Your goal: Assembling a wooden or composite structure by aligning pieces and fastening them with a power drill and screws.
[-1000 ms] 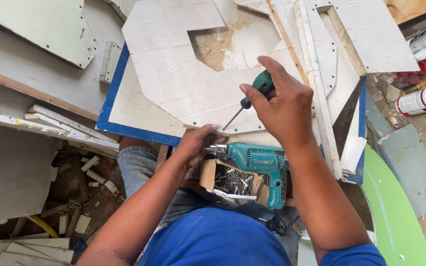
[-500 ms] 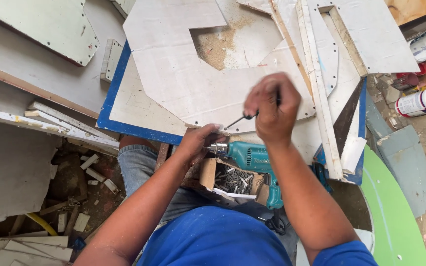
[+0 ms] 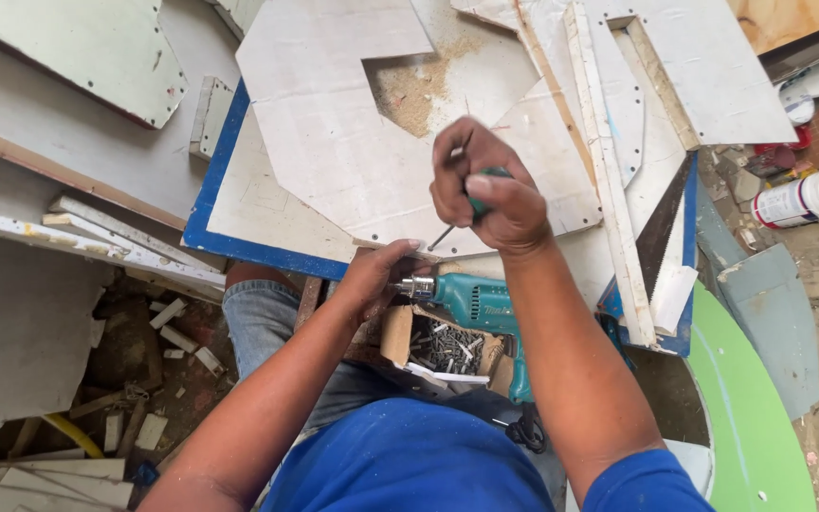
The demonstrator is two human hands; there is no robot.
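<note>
Right hand (image 3: 487, 194): fingers curled tight around the green handle of a screwdriver (image 3: 447, 232), thin shaft angled down toward 7 o'clock. Left hand (image 3: 378, 278): fingers wrapped about the metal chuck (image 3: 416, 285) at the nose of the teal power drill (image 3: 481, 308), which lies across the lap with its body running toward 4 o'clock. The shaft tip ends just beside the chuck; contact cannot be confirmed.

Step in hand, as judged: work on the chuck with the hand tool, drill held steady. The next move calls for a firm left-hand hold and the tip seated squarely before any turning force.

At 6 o'clock of the drill: an open cardboard box of screws (image 3: 447, 346). At 12 o'clock: a white cut panel (image 3: 334, 142) on a blue-edged board (image 3: 215, 204). At 3 o'clock: a white canister (image 3: 803, 199)
</note>
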